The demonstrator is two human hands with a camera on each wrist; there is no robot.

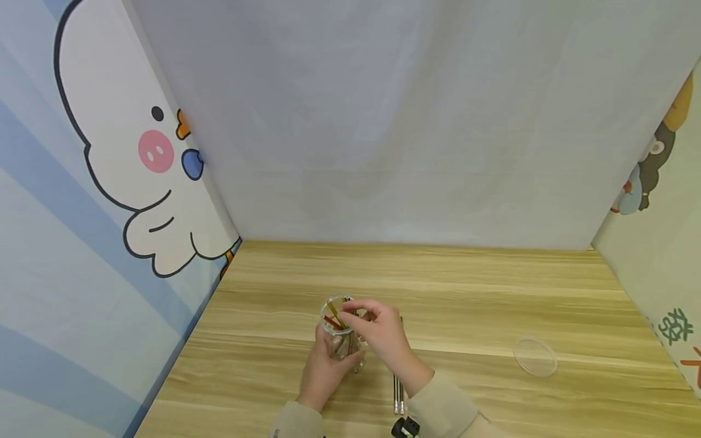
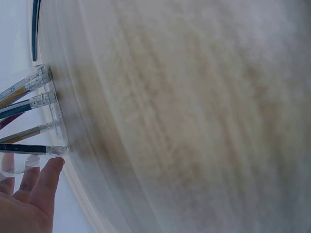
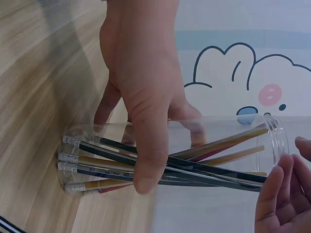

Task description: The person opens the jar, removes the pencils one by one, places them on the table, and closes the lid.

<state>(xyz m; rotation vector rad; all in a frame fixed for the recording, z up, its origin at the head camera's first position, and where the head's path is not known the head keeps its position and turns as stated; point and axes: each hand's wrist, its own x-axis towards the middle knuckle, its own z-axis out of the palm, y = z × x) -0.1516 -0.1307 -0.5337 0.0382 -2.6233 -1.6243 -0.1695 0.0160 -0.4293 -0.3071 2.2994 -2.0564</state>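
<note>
A clear plastic jar stands on the table with several pencils leaning inside, their eraser ends at the bottom. Some of these are dark, others yellow or red. My left hand grips the jar around its side, thumb across the front in the right wrist view. Over the jar's mouth is my right hand, its fingers bent loosely and its fingertips right at the rim, close to the dark pencil ends. No pencil shows clearly held between them. In the left wrist view, metal-banded eraser ends show through the jar.
A few dark pencils lie on the wooden table beside my right forearm. Farther right lies a round clear lid. A pale backdrop rises behind the table, with cartoon-printed panels at the sides.
</note>
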